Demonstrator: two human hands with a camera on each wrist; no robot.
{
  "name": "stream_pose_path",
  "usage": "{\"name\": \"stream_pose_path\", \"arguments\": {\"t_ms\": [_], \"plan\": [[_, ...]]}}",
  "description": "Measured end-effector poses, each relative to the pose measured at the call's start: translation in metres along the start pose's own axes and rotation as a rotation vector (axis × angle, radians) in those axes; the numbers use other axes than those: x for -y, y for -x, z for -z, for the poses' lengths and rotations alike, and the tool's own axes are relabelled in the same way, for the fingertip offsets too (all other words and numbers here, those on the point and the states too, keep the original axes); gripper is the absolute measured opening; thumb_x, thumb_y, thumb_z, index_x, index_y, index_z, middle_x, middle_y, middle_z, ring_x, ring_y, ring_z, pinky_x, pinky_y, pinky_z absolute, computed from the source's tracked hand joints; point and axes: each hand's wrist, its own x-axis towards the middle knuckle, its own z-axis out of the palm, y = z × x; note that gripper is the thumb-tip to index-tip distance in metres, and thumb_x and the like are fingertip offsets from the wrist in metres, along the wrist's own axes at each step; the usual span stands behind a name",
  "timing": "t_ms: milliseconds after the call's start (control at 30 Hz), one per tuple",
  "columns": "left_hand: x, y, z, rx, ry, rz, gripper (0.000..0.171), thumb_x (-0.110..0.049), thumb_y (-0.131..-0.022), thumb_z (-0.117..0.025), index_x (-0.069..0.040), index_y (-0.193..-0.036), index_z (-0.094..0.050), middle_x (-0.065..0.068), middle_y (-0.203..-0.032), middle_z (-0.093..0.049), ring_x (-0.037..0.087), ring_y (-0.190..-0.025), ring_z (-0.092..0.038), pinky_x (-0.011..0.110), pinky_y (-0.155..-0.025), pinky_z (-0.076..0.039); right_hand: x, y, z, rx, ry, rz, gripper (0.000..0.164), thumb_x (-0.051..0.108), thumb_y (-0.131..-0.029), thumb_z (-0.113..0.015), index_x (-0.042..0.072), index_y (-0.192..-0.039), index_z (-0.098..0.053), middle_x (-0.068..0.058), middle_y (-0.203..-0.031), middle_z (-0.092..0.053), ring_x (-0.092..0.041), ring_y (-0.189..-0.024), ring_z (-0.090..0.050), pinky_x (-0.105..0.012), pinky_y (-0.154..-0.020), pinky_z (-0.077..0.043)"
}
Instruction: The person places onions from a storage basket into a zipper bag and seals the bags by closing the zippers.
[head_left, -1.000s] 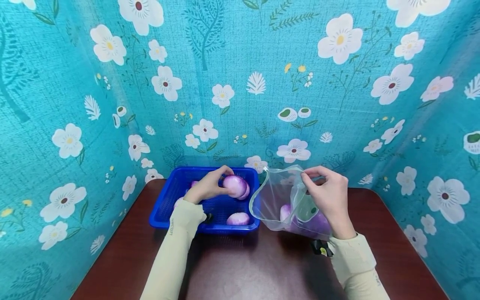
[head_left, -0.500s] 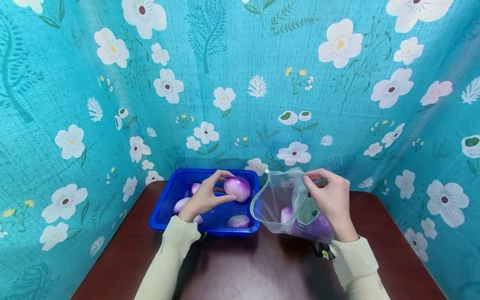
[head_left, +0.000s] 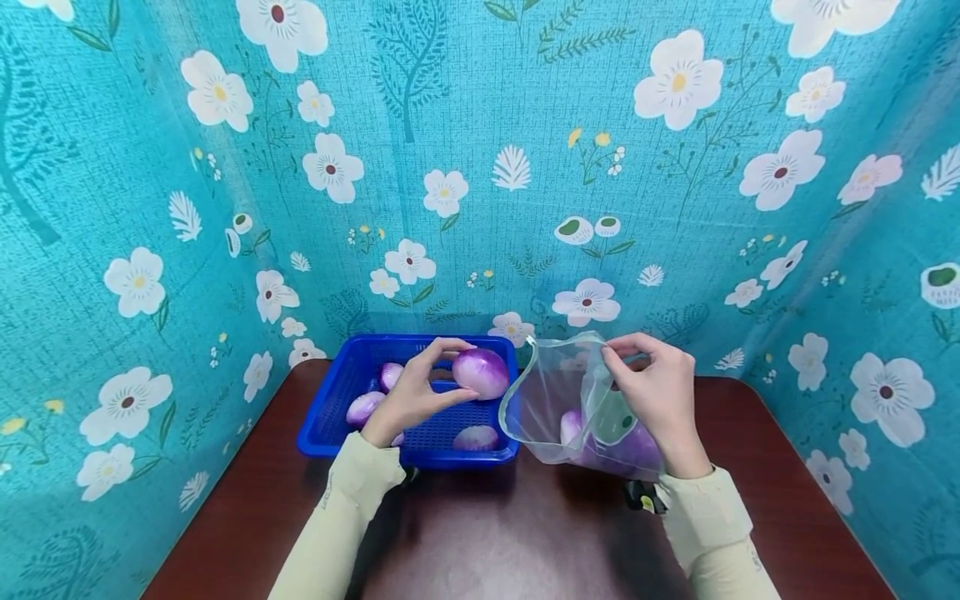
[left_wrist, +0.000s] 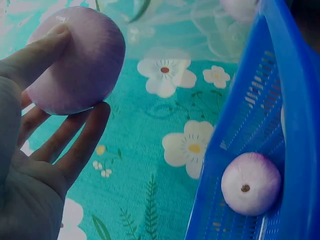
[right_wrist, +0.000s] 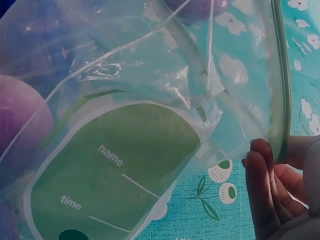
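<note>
1. Cream sleeves [head_left: 708,512] come in nearest, at the bottom of the frame, over a dark reddish-brown tabletop [head_left: 472,533] with a shiny patch at bottom centre.
2. Left hand [head_left: 420,390], just left of centre: fingers and thumb clamped round a purple onion [head_left: 481,373], which sits mid-frame above the right part of the basket, just beside the bag's mouth. Can't tell if they touch. Tip: grip the onion round its widest part, since that skin looks smooth and could be slippery.
3. Right hand [head_left: 660,387], right of centre: fingertips and thumb pinched together on the rim of the clear bag [head_left: 551,400]. Its mouth gapes toward the left of the frame. I'd hold that rim up and out, because the film looks floppy and a sagging edge would probably catch the onion.
4. Purple shapes, likely more onions [head_left: 572,427], lie low in the bag, near a green label [right_wrist: 115,165] reading "name" and "time". I'd ease an onion in low rather than drop it.
5. Blue basket [head_left: 450,458], left of centre: loose onions [head_left: 476,438] at its lower right and left side.
6. Farthest back, floral teal cloth [head_left: 645,229] fills the top.
</note>
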Motion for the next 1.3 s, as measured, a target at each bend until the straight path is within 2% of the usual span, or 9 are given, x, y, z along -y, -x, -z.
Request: {"name": "stream_pose_path", "arguments": {"t_ms": [400,533,667,800,967,1033,1167,1300], "plan": [[-0.021,-0.004,-0.025,0.048,0.019,-0.113,0.065,-0.015,-0.084,-0.087,-0.019,-0.141,-0.056,0.004,-0.138,-0.064,0.021,-0.121,-0.065,0.033,-0.093,-0.061,-0.001,0.002,0.0,-0.001,0.006,0.002,0.007,0.013,-0.092,-0.078,0.007,-0.094,-0.08,-0.011,-0.084,-0.077,0.007,-0.052,-0.06,-0.014,-0.053,-0.052],[-0.028,-0.005,-0.031,0.067,-0.011,-0.153,0.066,-0.015,-0.084,-0.087,-0.017,-0.142,-0.056,0.005,-0.138,-0.064,0.02,-0.12,-0.066,0.03,-0.092,-0.06,-0.001,0.003,0.0,0.002,0.003,0.0,0.007,0.013,-0.092,-0.078,0.007,-0.094,-0.08,-0.012,-0.084,-0.077,0.008,-0.052,-0.06,-0.014,-0.054,-0.051],[-0.031,-0.006,-0.039,0.08,-0.064,-0.203,0.065,-0.017,-0.085,-0.087,-0.014,-0.142,-0.057,0.006,-0.138,-0.063,0.019,-0.118,-0.067,0.029,-0.092,-0.06,0.0,0.002,0.0,0.003,-0.004,-0.003,0.007,0.013,-0.092,-0.079,0.006,-0.094,-0.08,-0.011,-0.084,-0.077,0.009,-0.053,-0.06,-0.014,-0.054,-0.052],[-0.03,-0.008,-0.048,0.074,-0.162,-0.263,0.062,-0.021,-0.085,-0.087,-0.013,-0.14,-0.059,0.005,-0.134,-0.065,0.017,-0.117,-0.065,0.027,-0.093,-0.059,0.002,0.002,0.0,0.003,-0.009,-0.001,0.007,0.013,-0.092,-0.079,0.006,-0.094,-0.08,-0.012,-0.084,-0.077,0.008,-0.052,-0.06,-0.013,-0.054,-0.052],[-0.031,-0.008,-0.057,0.054,-0.304,-0.338,0.062,-0.029,-0.084,-0.088,-0.017,-0.138,-0.062,0.002,-0.137,-0.065,0.018,-0.127,-0.06,0.036,-0.107,-0.052,0.002,0.001,0.001,-0.004,-0.002,0.009,0.007,0.013,-0.092,-0.078,0.007,-0.093,-0.08,-0.013,-0.084,-0.077,0.009,-0.051,-0.06,-0.013,-0.052,-0.051],[-0.031,-0.008,-0.059,0.053,-0.332,-0.36,0.063,-0.029,-0.083,-0.089,-0.017,-0.139,-0.064,0.001,-0.139,-0.065,0.018,-0.13,-0.059,0.038,-0.11,-0.049,0.001,0.0,0.001,-0.008,0.004,0.013,0.007,0.014,-0.092,-0.078,0.007,-0.093,-0.08,-0.012,-0.083,-0.077,0.01,-0.051,-0.06,-0.013,-0.052,-0.051],[-0.03,-0.009,-0.06,0.071,-0.366,-0.396,0.064,-0.029,-0.082,-0.09,-0.016,-0.14,-0.064,0.002,-0.14,-0.064,0.018,-0.129,-0.061,0.033,-0.109,-0.051,0.001,-0.001,0.001,-0.012,0.001,0.012,0.008,0.015,-0.092,-0.079,0.007,-0.093,-0.081,-0.012,-0.083,-0.077,0.009,-0.05,-0.06,-0.014,-0.051,-0.051],[-0.029,-0.008,-0.059,0.088,-0.401,-0.403,0.066,-0.03,-0.083,-0.089,-0.016,-0.141,-0.062,0.004,-0.14,-0.063,0.017,-0.128,-0.061,0.03,-0.108,-0.052,0.001,-0.002,0.002,-0.016,-0.004,0.013,0.008,0.015,-0.092,-0.079,0.007,-0.093,-0.081,-0.013,-0.083,-0.077,0.008,-0.051,-0.06,-0.014,-0.051,-0.05]]}}
